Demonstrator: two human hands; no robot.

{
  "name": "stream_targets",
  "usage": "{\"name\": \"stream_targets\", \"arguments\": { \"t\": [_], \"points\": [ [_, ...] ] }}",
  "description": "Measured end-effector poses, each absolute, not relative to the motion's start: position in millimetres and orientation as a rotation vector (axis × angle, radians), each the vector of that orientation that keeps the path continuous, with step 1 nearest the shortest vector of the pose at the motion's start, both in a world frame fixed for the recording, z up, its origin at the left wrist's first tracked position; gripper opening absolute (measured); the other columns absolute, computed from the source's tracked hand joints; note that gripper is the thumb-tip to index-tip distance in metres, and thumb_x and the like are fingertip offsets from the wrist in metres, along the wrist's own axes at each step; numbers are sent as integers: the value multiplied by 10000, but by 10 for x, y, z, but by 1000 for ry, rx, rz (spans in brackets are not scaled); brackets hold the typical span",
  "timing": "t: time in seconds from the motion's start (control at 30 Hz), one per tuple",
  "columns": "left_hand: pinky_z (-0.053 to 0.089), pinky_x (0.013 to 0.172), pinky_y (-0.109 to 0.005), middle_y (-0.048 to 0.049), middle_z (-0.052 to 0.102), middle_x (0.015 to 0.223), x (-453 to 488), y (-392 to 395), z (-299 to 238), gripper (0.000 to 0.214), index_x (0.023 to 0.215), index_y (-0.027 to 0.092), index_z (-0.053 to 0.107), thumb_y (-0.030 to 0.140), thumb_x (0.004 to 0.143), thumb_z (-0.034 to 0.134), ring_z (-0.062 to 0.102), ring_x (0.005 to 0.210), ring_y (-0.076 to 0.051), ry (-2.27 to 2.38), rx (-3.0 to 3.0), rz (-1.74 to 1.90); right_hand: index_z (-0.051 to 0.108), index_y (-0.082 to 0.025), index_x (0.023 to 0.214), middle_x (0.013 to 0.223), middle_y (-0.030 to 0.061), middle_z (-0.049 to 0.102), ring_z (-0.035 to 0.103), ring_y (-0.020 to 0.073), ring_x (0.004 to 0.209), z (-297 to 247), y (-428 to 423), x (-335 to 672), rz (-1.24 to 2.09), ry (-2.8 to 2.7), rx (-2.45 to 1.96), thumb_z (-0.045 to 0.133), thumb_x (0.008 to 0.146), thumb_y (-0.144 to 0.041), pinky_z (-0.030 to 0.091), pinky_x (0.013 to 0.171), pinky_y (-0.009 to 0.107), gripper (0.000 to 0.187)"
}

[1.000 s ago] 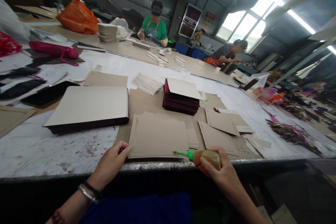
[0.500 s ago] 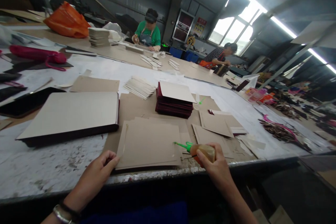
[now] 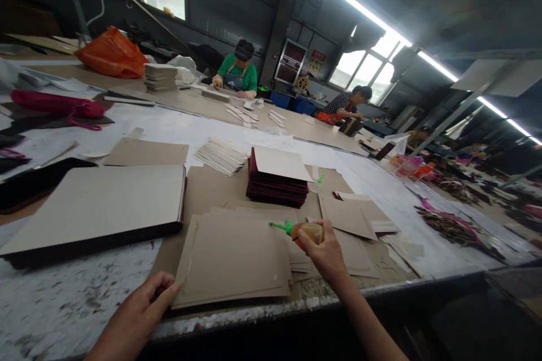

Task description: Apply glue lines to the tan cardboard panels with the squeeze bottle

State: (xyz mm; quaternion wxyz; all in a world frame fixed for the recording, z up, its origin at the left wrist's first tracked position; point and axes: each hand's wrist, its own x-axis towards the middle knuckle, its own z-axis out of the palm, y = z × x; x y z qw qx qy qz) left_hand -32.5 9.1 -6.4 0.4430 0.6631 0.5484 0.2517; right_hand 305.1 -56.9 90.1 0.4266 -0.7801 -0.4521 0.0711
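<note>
My right hand point(image 3: 324, 254) is closed round a small glue bottle point(image 3: 311, 231) with a green nozzle that points left over the top brown cardboard sheet point(image 3: 232, 259). That sheet lies on a low pile at the table's near edge. My left hand point(image 3: 141, 307) rests at the sheet's near left corner, fingers curled against its edge. A line of glue shows along the sheet's left side.
A large grey board on a dark cover point(image 3: 93, 211) lies to the left. Behind the pile stand a stack of dark red covers point(image 3: 277, 183), fanned paper strips point(image 3: 220, 155) and loose cardboard pieces point(image 3: 351, 217). Two other people point(image 3: 237, 70) work at the table's far side.
My right hand has lifted the glue bottle up and left, over the sheet's right side. The camera has tilted upward, so my hands sit lower in view. My left hand stays at the corner.
</note>
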Motion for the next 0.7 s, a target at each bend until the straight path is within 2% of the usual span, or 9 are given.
{"name": "stream_targets", "arguments": {
  "t": [0.27, 0.53, 0.7],
  "points": [
    [377, 616, -273, 26, 479, 633, -350, 135, -137, 519, 673, 224, 503, 732, 729, 409, 470, 650, -175, 1328, 1596, 650, 496, -217, 925, 767, 39, 599, 587, 244, 706, 940, -795, 3061, 204, -1165, -2025, 624, 698, -523, 479, 623, 354, 402],
    [369, 609, -284, 27, 467, 602, -300, 149, 253, 502, 634, 220, 477, 722, 621, 479, 453, 628, -175, 1324, 1600, 636, 497, -213, 915, 766, 29, 619, 603, 222, 680, 1038, -1155, 2982, 308, -1230, -2041, 624, 742, -522, 493, 631, 341, 376],
    [359, 564, -292, 41, 439, 555, -286, 145, 332, 475, 654, 229, 450, 702, 621, 453, 432, 560, -166, 1291, 1591, 590, 491, -218, 918, 750, 14, 620, 611, 218, 663, 1094, -1424, 2885, 384, -1219, -2054, 610, 758, -521, 499, 631, 337, 362]
  ]
}}
